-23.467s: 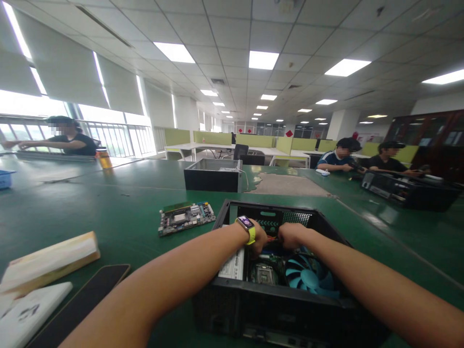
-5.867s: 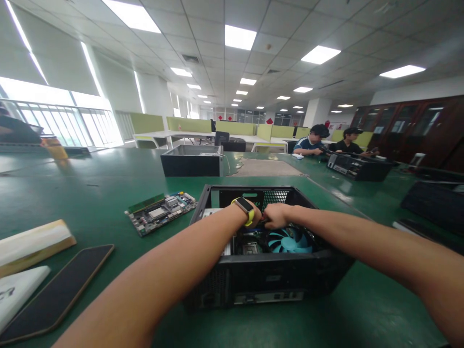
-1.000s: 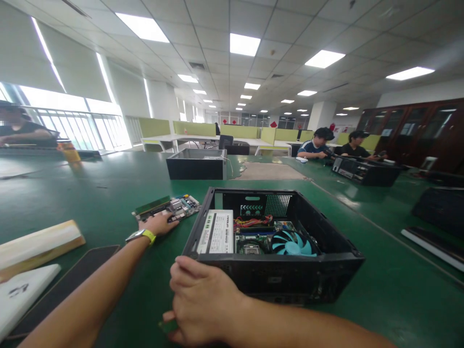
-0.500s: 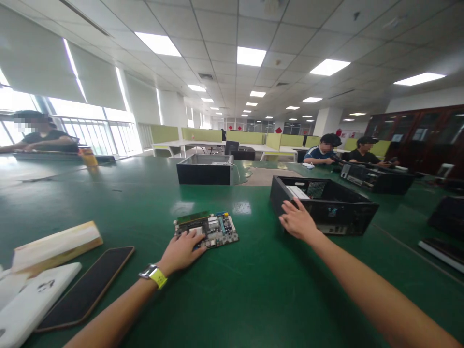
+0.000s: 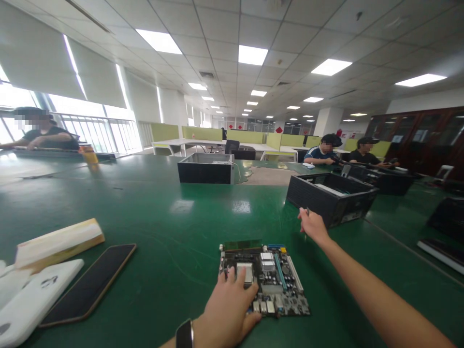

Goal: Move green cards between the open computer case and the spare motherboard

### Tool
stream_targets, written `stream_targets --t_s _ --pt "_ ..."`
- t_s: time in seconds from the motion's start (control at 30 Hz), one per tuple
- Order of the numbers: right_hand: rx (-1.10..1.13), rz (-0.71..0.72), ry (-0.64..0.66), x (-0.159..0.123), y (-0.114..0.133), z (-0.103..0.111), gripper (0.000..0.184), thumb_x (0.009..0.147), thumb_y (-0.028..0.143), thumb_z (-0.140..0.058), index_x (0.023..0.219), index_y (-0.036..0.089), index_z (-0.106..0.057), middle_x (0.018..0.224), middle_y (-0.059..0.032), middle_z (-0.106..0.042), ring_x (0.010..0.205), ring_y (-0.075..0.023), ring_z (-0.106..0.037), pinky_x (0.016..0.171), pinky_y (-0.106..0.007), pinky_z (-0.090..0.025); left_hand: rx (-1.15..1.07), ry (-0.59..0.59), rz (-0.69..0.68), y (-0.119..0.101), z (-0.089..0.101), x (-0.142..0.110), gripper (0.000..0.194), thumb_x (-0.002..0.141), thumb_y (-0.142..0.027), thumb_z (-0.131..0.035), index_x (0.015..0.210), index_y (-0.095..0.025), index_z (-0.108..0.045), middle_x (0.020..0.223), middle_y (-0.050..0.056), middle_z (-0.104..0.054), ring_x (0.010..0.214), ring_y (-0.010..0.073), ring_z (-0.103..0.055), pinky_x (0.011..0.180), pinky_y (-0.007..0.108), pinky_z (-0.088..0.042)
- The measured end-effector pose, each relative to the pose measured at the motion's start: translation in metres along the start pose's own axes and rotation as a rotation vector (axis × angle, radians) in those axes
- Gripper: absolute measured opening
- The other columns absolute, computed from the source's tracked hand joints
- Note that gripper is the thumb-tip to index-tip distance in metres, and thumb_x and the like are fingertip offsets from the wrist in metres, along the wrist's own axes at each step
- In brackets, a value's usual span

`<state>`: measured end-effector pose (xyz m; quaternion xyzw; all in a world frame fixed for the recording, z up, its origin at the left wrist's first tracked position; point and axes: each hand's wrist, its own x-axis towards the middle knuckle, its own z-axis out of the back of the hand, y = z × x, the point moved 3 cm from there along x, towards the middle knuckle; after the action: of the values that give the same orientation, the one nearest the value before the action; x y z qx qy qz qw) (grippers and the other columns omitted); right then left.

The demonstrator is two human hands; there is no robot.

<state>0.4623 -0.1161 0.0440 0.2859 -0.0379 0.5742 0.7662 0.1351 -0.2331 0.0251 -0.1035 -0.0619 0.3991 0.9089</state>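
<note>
A motherboard (image 5: 270, 278) with a green memory stick along its far edge lies flat on the green table. My left hand (image 5: 232, 302) rests over its left side, fingers spread, fingertips around the silvery square near the middle. My right hand (image 5: 313, 224) is off to the right, just in front of a black computer case (image 5: 319, 198). Its fingers are curled closed, and a small dark tip shows above them; the rest of that item is hidden. The case lies on its side with its open face up and is turned at an angle.
Two phones, one dark (image 5: 92, 282) and one white (image 5: 43, 295), lie at left beside a whitish-yellow box (image 5: 61, 244). Another open case (image 5: 206, 171) stands farther back. A person (image 5: 43, 133) sits far left; two more sit far right behind another black case (image 5: 380, 179).
The motherboard has come nearer and to the right under my left hand. The case has turned and shifted away. My right hand has left its side and closed.
</note>
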Motion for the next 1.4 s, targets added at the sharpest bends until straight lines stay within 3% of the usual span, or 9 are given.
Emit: stream_targets --t_s 0.13,0.23,0.37,0.53,0.7,0.87,1.13,1.23,1.4 --pt "0.325 0.098 -0.090 -0.043 0.050 -0.008 0.055 0.088 0.057 -0.027 0.061 0.019 -0.058 0.053 -0.0032 -0.058 0.054 -0.0159 -0.054 0.054 -0.026 -0.037 -0.029 -0.055 -0.041 -0.003 0.003 -0.001 0.056 0.072 -0.062 -0.055 0.121 -0.033 -0.054 0.126 0.014 -0.052 0.111 0.0380 -0.050 0.090 0.057 -0.040" --pt "0.369 0.154 -0.011 -0.069 0.067 -0.013 0.050 0.086 0.056 -0.035 0.060 0.020 -0.059 0.055 -0.0024 -0.060 0.054 -0.0150 -0.053 0.054 -0.025 -0.035 -0.060 -0.139 -0.027 0.018 0.014 0.003 0.046 0.081 -0.060 -0.043 0.116 -0.033 -0.055 0.111 0.007 -0.062 0.094 0.0266 -0.060 0.079 0.042 -0.048" --pt "0.313 0.182 0.077 -0.079 0.066 -0.023 0.046 0.086 0.051 -0.036 0.069 0.020 -0.065 0.068 -0.0044 -0.066 0.064 -0.0167 -0.057 0.059 -0.025 -0.038 -0.012 -0.382 0.043 0.065 0.029 0.011 0.035 0.087 -0.046 -0.042 0.108 -0.025 -0.060 0.122 0.006 -0.057 0.108 0.0240 -0.054 0.091 0.040 -0.043" --pt "0.290 0.144 0.072 -0.075 0.058 -0.033 0.037 0.084 0.045 -0.042 0.071 0.020 -0.065 0.070 -0.0041 -0.066 0.067 -0.0171 -0.058 0.062 -0.025 -0.040 -0.058 -0.358 0.067 0.103 0.025 0.018 0.029 0.086 -0.042 -0.045 0.098 -0.022 -0.063 0.121 0.006 -0.058 0.110 0.0219 -0.053 0.094 0.038 -0.043" --pt "0.355 0.224 0.154 -0.082 0.067 -0.038 0.030 0.083 0.041 -0.045 0.077 0.020 -0.066 0.074 -0.0026 -0.066 0.071 -0.0171 -0.059 0.068 -0.026 -0.041 -0.122 -0.341 0.065 0.103 0.021 0.018 0.030 0.087 -0.043 -0.043 0.100 -0.023 -0.060 0.122 0.005 -0.058 0.108 0.0204 -0.056 0.094 0.035 -0.044" --pt "0.258 0.316 0.170 -0.089 0.076 -0.039 0.037 0.089 0.039 -0.038 0.073 0.020 -0.065 0.078 -0.0043 -0.063 0.075 -0.0160 -0.058 0.072 -0.026 -0.042 -0.119 -0.261 0.065 0.102 0.015 0.020 0.034 0.086 -0.044 -0.045 0.106 -0.023 -0.063 0.129 0.006 -0.054 0.116 0.0224 -0.051 0.101 0.039 -0.040" --pt "0.345 0.533 0.268 -0.097 0.090 -0.045 0.033 0.090 0.039 -0.042 0.090 0.021 -0.069 0.114 -0.0060 -0.063 0.107 -0.0194 -0.052 0.093 -0.034 -0.039 -0.185 -0.264 0.062 0.108 0.011 0.020 0.043 0.085 -0.045 -0.046 0.116 -0.020 -0.060 0.130 0.007 -0.054 0.119 0.0226 -0.049 0.104 0.040 -0.037" --pt "0.364 0.561 0.331 -0.099 0.090 -0.048 0.030 0.088 0.038 -0.045 0.091 0.021 -0.070 0.110 -0.0071 -0.065 0.107 -0.0202 -0.054 0.093 -0.035 -0.040 -0.220 -0.280 0.057 0.108 0.011 0.020 0.041 0.085 -0.044 -0.047 0.114 -0.019 -0.060 0.129 0.008 -0.055 0.118 0.0222 -0.050 0.104 0.040 -0.037" --pt "0.383 0.543 0.325 -0.099 0.089 -0.049 0.029 0.088 0.037 -0.045 0.093 0.020 -0.069 0.109 -0.0077 -0.066 0.105 -0.0200 -0.056 0.093 -0.034 -0.040 -0.254 -0.303 0.039 0.106 0.012 0.021 0.037 0.084 -0.041 -0.048 0.111 -0.020 -0.061 0.128 0.007 -0.055 0.117 0.0216 -0.050 0.104 0.039 -0.037"
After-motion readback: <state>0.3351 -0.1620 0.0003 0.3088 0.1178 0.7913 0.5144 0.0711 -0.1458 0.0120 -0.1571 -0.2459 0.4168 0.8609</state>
